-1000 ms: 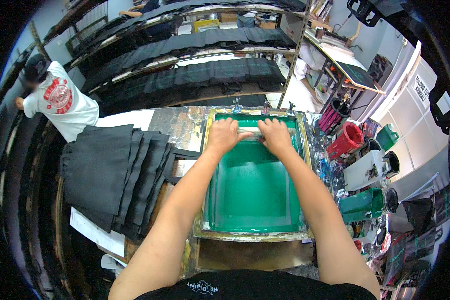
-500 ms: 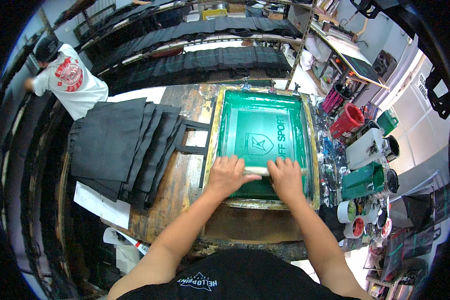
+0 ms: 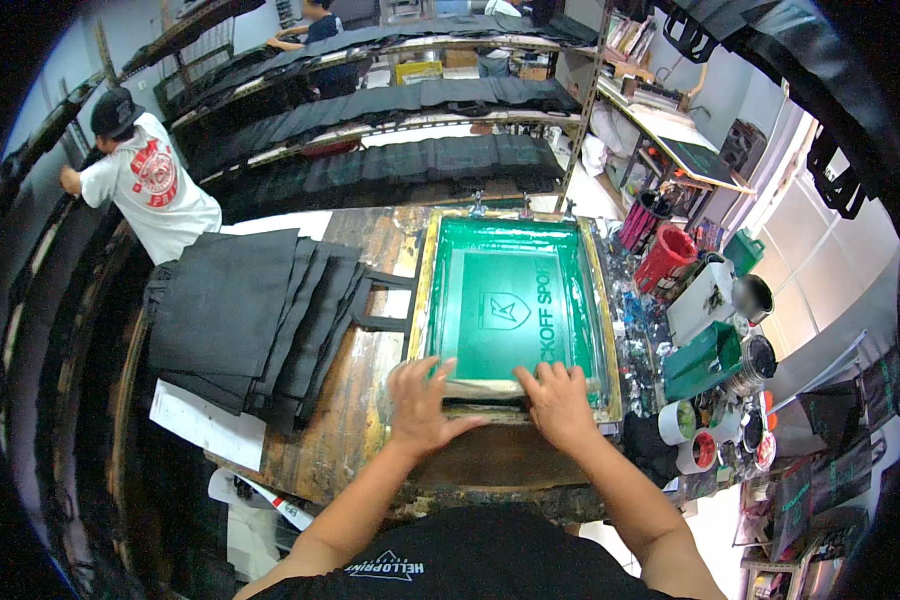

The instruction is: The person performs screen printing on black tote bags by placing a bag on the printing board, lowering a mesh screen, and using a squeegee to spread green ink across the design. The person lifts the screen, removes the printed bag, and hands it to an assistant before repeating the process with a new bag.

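A screen-printing frame (image 3: 604, 300) with wet green ink around its mesh lies on the worktable; a shield emblem and lettering show in the mesh. Along its near end sits a squeegee (image 3: 488, 388) with a pale handle. My right hand (image 3: 562, 405) is closed over the squeegee's right part. Near the squeegee's left end, my left hand (image 3: 422, 412) has its fingers spread and thumb stretched out, apparently off the handle. Black handles (image 3: 378, 324) of a bag stick out from under the frame's left side. Beside them is a fanned pile of black fabric bags (image 3: 232, 305).
Ink containers crowd the right side: a red bucket (image 3: 667, 258), a green square tub (image 3: 702, 362) and several small pots. White paper (image 3: 210, 424) lies under the pile. Racks with black bags (image 3: 390, 170) stand behind; a person in a white shirt (image 3: 158, 185) works at the left.
The squeegee has come toward me to the frame's near end, uncovering more lettering. My left hand has loosened and spread its fingers. The view has shifted, and another person shows at the back.
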Demonstrator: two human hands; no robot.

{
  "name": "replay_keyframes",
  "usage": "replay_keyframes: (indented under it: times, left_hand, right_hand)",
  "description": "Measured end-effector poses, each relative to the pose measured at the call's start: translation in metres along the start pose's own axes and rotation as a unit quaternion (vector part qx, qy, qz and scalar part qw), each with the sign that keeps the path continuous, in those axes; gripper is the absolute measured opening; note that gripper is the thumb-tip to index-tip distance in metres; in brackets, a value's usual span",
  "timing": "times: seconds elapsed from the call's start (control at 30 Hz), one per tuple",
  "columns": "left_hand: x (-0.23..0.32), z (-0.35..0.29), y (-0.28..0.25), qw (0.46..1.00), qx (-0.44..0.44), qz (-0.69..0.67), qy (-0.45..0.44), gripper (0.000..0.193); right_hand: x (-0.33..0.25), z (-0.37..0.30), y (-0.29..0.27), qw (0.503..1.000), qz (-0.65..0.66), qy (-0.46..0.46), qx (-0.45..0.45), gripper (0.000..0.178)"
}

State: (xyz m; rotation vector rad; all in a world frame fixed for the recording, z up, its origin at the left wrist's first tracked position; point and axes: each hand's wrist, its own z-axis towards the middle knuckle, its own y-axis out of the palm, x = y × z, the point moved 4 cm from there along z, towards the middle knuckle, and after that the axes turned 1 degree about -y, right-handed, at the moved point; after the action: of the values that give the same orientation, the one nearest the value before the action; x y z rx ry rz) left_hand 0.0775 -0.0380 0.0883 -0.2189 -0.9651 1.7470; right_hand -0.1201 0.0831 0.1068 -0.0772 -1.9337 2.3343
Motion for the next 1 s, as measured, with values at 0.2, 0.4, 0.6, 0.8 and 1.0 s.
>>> replay_keyframes:
  times: [0.2, 0.4, 0.6, 0.8, 1.0]
  left_hand:
    - [-0.060, -0.061, 0.002, 0.968, -0.139, 0.067, -0.197, 0.099]
    - [-0.064, -0.061, 0.001, 0.970, -0.142, 0.068, -0.184, 0.079]
    - [-0.067, -0.065, 0.000, 0.969, -0.122, 0.002, -0.214, 0.091]
    - [-0.035, 0.020, -0.039, 0.924, 0.097, -0.293, -0.226, 0.088]
    - [-0.053, 0.091, -0.031, 0.925, 0.169, -0.304, -0.152, 0.096]
  right_hand:
    - [-0.011, -0.013, 0.007, 0.990, 0.028, 0.061, 0.125, 0.037]
    - [-0.008, -0.018, 0.013, 0.992, 0.076, 0.040, 0.097, 0.054]
    - [-0.004, -0.002, -0.021, 0.993, 0.068, 0.035, 0.088, 0.051]
    - [0.008, 0.043, -0.118, 0.974, 0.002, 0.022, 0.226, 0.062]
    - [0.044, 0.123, -0.202, 0.943, 0.003, -0.005, 0.332, 0.055]
